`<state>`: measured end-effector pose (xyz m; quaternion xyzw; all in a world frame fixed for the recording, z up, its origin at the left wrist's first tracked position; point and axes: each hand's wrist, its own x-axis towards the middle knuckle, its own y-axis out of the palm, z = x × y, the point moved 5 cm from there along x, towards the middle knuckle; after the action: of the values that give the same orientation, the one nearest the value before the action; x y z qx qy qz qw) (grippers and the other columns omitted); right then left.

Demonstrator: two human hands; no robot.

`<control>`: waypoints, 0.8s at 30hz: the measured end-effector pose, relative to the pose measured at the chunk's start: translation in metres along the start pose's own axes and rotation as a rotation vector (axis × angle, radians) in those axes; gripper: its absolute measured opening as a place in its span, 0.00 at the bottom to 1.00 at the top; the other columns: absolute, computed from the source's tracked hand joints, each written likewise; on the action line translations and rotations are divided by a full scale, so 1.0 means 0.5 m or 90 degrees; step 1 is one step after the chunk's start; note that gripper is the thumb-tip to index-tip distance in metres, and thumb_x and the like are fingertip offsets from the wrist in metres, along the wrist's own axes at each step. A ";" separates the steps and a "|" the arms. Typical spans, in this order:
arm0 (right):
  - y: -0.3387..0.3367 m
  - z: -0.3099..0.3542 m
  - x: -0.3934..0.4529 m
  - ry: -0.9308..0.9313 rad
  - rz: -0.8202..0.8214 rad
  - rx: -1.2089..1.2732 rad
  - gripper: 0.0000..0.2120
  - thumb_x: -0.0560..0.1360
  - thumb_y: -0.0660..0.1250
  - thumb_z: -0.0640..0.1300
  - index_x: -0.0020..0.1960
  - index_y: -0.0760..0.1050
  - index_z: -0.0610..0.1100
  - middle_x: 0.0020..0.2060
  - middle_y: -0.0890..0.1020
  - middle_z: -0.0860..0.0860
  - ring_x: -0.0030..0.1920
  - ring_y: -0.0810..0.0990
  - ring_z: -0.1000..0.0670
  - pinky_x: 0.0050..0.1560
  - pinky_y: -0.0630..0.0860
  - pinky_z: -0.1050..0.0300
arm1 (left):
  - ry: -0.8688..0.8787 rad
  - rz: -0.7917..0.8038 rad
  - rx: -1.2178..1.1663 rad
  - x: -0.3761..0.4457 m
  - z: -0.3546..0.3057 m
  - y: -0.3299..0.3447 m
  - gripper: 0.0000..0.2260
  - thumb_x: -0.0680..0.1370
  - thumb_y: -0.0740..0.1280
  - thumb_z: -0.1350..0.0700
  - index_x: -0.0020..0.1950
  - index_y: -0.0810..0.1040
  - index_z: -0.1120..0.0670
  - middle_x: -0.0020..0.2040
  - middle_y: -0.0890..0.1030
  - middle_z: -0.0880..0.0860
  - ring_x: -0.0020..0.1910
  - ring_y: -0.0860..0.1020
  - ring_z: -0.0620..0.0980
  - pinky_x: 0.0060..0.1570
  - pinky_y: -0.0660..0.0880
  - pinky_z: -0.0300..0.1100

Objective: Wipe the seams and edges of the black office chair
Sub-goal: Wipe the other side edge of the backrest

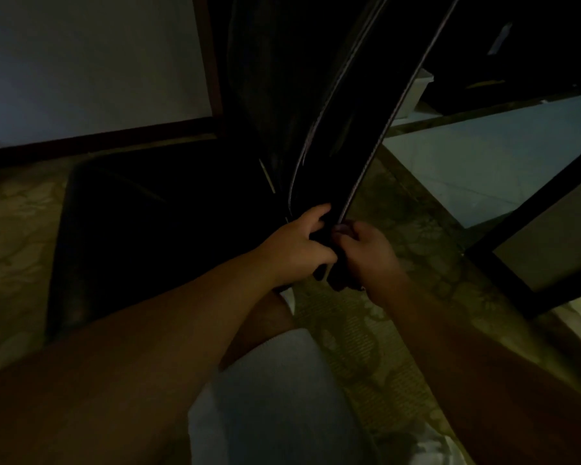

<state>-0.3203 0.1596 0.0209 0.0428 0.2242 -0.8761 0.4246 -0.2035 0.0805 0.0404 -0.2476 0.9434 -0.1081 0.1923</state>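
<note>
left hand (294, 245) curled on chair back edge (319, 182), steadying | right hand (366, 250) pinching dark thing, maybe cloth, onto piped seam (366, 156) | seam rises from between hands | too dim to confirm cloth

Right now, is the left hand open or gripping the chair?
Gripping. The left hand has its fingers curled round the chair's lower edge, beside the right hand. A cloth: cannot tell, too dark.

You showed no legible text, label, brand, number or sign at this moment. The view was dark, and the black office chair (319, 105), the floor and the surrounding furniture surfaces bore no readable markings.
</note>
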 end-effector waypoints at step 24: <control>0.011 -0.020 -0.035 0.063 -0.033 0.212 0.07 0.80 0.63 0.39 0.52 0.79 0.44 0.43 0.84 0.42 0.35 0.82 0.47 0.30 0.75 0.57 | 0.022 -0.017 0.064 -0.041 0.001 -0.005 0.41 0.76 0.69 0.65 0.81 0.54 0.38 0.79 0.65 0.47 0.54 0.79 0.44 0.45 0.76 0.35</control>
<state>-0.3063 0.1738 0.0145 0.1498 0.0978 -0.9085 0.3775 -0.1857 0.0886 0.0473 -0.2484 0.9365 -0.1624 0.1868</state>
